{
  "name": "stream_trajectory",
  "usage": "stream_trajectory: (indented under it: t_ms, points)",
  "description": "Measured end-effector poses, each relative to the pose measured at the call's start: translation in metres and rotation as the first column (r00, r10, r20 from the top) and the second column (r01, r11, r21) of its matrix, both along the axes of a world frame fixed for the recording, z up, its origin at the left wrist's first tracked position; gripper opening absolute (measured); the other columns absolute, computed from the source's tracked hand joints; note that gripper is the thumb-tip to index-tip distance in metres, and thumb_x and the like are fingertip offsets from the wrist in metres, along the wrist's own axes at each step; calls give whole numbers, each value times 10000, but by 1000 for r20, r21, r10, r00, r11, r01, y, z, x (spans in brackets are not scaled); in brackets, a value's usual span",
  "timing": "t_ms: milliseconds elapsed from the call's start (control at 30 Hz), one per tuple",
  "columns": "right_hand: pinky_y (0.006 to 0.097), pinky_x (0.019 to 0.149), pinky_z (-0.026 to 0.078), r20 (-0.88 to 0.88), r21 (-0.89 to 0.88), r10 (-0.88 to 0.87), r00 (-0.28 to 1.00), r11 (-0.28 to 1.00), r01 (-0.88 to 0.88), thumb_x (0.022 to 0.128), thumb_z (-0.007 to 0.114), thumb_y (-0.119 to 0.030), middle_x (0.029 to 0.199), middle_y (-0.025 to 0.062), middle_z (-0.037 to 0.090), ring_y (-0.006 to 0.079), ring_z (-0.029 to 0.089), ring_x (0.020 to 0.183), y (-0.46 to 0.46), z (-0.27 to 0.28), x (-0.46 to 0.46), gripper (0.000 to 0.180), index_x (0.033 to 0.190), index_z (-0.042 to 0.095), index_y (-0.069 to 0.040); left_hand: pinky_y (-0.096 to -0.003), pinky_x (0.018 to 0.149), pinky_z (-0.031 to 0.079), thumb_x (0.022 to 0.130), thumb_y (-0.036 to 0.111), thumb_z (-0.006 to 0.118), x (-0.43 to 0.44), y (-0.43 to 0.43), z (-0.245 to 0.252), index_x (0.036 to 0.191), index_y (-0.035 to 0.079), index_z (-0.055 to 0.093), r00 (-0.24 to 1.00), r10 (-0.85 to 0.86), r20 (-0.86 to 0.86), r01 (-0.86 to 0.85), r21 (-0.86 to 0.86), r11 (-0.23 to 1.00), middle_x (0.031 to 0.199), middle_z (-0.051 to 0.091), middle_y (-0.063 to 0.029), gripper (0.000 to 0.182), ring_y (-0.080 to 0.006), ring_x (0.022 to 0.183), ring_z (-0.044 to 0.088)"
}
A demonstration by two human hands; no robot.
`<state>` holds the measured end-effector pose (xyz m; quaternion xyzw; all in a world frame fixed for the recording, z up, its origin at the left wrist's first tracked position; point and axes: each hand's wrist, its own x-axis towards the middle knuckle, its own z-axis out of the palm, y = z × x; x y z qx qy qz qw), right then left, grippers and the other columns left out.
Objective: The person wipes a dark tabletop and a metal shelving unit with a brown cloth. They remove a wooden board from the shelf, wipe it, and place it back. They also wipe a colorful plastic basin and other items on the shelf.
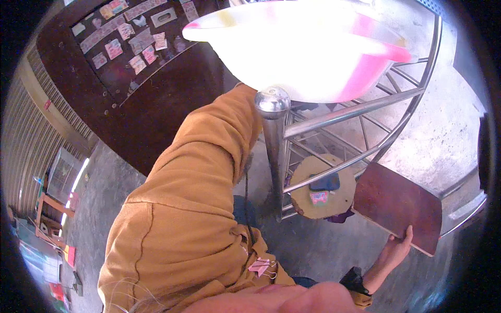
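My right hand (pixel 395 250) grips the lower edge of a thin dark red-brown board (pixel 397 205) at the lower right. The thumb lies over its face. My left arm, in an orange-brown sleeve, reaches up beneath a large white and pink plastic basin (pixel 309 58); the left hand itself is hidden behind the sleeve and basin. Beside the sleeve stands a steel post with a ball top (pixel 273 102), joined to a metal frame. Below the frame's bars is a round, pale wooden top (pixel 301 203) bearing a dark blue item (pixel 325 181) and a small pink and teal packet (pixel 319 197).
A dark wooden panel (pixel 176 90) carrying several pink and white packets spans the upper left. Curved metal rails (pixel 391 139) run across the right. A corrugated shutter (pixel 35 129) and a wooden frame (pixel 51 209) stand at far left. A pink clip (pixel 261 267) hangs at my clothing.
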<state>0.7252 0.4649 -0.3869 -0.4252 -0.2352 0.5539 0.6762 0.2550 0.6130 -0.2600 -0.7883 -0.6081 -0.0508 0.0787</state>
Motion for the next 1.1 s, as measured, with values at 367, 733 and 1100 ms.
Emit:
stream_trajectory:
  t_ms: [367, 733, 1100]
  points:
    - [242, 495, 375, -26, -67, -21, 999, 998, 19, 844, 609, -214, 829, 6, 600, 107, 534, 676, -10, 6, -11, 161, 903, 592, -64, -409, 816, 425, 679, 95, 640, -36, -85, -25, 1076, 165, 608, 999, -38, 9, 39, -107, 993, 938, 508, -127, 404, -313, 901, 505]
    - [241, 499, 390, -87, 15, 0, 996, 1000, 1, 844, 607, -183, 847, 26, 600, 112, 532, 678, -15, 10, -13, 149, 906, 590, -49, -410, 826, 418, 699, 91, 640, -74, -136, 4, 1100, 171, 591, 999, 27, 41, -19, -175, 984, 946, 500, -120, 412, -311, 909, 497]
    - [249, 472, 404, -70, 27, 11, 997, 1000, -9, 838, 606, -171, 853, 39, 607, 125, 551, 673, -27, 21, -19, 180, 943, 576, -27, -407, 813, 411, 722, 48, 629, -22, -109, -61, 1101, 168, 579, 977, -206, -53, 211, 129, 969, 928, 485, -110, 400, -304, 897, 483]
